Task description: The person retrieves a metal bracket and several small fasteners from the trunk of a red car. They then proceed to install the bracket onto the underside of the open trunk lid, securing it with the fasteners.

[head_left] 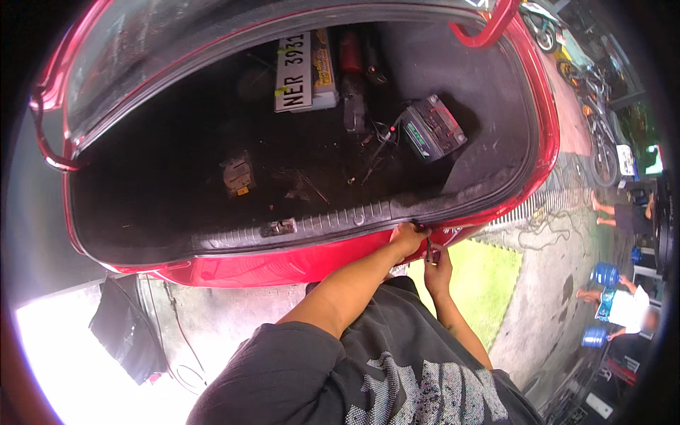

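The right hand (439, 268) grasps a slim dark tool (428, 249), a narrow shaft standing nearly upright at the outer face of the car's rear, right of its middle. The left hand (406, 239) is just beside it, fingers bent over the edge of the glossy red rear panel (283, 269); whether they grip anything I cannot tell, as the fingertips are in shadow. The panel is smooth painted bodywork, stretched into a curve by the lens, and a black weatherstrip (159, 261) follows the opening above it. Inside that runs a ribbed grey sill trim (326, 221), with a small latch recess (278, 227) set into it.

The trunk floor (177, 180) is dark and matt. On it lie a flat, dull metallic piece (239, 175) with a small yellow tab, and a boxy car battery (434, 128), grey-sided with a reddish-edged dark top, near the soft grey side lining (489, 134). Farther in are a flat white license plate (292, 74) with dark characters and a rounded red cylinder (349, 53). A yellow-green surface (482, 283) with a toothed edge spreads beneath the right hand, beside rough grey concrete (542, 290).
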`<state>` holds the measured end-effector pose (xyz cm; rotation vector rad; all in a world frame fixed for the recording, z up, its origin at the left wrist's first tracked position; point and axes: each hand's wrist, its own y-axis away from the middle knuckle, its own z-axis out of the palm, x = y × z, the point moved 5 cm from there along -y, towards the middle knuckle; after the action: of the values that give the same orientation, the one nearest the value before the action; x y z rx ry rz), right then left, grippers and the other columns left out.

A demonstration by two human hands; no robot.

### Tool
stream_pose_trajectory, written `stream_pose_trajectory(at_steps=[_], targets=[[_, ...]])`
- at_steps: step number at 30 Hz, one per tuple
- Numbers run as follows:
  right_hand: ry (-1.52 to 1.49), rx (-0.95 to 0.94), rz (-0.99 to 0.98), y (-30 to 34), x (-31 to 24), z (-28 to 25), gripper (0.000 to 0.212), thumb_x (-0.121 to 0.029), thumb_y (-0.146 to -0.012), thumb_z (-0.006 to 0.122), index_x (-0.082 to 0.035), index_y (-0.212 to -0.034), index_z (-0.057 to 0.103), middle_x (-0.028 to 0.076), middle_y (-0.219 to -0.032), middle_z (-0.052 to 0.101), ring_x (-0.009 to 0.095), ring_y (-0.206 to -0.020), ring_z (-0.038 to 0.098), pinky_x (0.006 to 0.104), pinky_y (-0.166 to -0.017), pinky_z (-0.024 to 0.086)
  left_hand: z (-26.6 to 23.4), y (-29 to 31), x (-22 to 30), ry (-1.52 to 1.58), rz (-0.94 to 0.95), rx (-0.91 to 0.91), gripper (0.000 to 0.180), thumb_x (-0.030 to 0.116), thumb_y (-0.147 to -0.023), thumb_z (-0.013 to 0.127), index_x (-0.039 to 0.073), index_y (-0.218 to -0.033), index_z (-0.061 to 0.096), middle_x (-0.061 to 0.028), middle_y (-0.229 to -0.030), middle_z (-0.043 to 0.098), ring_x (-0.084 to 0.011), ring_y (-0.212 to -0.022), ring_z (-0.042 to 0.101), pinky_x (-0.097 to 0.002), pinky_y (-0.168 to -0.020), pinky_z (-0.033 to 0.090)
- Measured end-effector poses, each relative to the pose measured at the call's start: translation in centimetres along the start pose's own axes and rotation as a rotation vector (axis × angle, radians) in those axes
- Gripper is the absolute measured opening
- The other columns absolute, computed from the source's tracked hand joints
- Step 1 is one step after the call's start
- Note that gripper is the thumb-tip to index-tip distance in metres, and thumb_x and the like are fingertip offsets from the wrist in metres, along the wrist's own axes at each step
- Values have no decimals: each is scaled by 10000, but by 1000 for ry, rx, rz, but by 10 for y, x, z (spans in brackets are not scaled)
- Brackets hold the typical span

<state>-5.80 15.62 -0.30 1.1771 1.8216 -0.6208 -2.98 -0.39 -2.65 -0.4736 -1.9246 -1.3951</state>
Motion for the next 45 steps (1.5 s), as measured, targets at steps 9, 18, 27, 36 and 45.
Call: stream_pose_trajectory(at_steps=[9, 18, 27, 36, 45], targets=[[-854, -108, 819, -8, 35, 40, 411, -457, -1081, 504, -84, -982, 646, 42, -753, 624, 177, -632, 576, 308, -608, 469, 1, -9, -9, 145, -80, -103, 450, 461, -888, 763, 15, -942, 767, -157, -794, 745, -256, -736, 736, -405, -708, 568], [169, 20, 132, -3, -23, 1, 302, -229, -970, 719, 9, -1143, 652, 152, -924, 705, 220, -770, 689, 355, -686, 543, -4, -7, -3, 76, 36, -16, 440, 451, -904, 752, 30, -1029, 776, -205, -987, 759, -306, -921, 745, -439, -822, 558], [-1155, -181, 927, -2, 29, 47, 376, -409, -1093, 485, -88, -969, 637, 78, -834, 660, 256, -761, 641, 399, -723, 507, -5, -2, -2, 206, -108, -204, 499, 490, -912, 745, 4, -1023, 774, -188, -927, 752, -265, -852, 724, -418, -770, 544], [439, 158, -250, 3, -39, -3, 440, -194, -868, 797, -12, -1229, 623, 169, -984, 659, 300, -895, 659, 426, -819, 520, 0, -13, -7, 13, 31, -29, 490, 495, -904, 741, 28, -1044, 781, -191, -950, 764, -301, -884, 746, -423, -799, 558], [-893, -141, 748, -6, 33, 37, 384, -410, -1080, 542, -56, -1044, 685, 30, -824, 669, 148, -644, 560, 337, -615, 460, -8, 0, 0, 100, 1, -67, 437, 406, -914, 768, -19, -1015, 763, -164, -924, 759, -222, -809, 718, -401, -717, 551]])
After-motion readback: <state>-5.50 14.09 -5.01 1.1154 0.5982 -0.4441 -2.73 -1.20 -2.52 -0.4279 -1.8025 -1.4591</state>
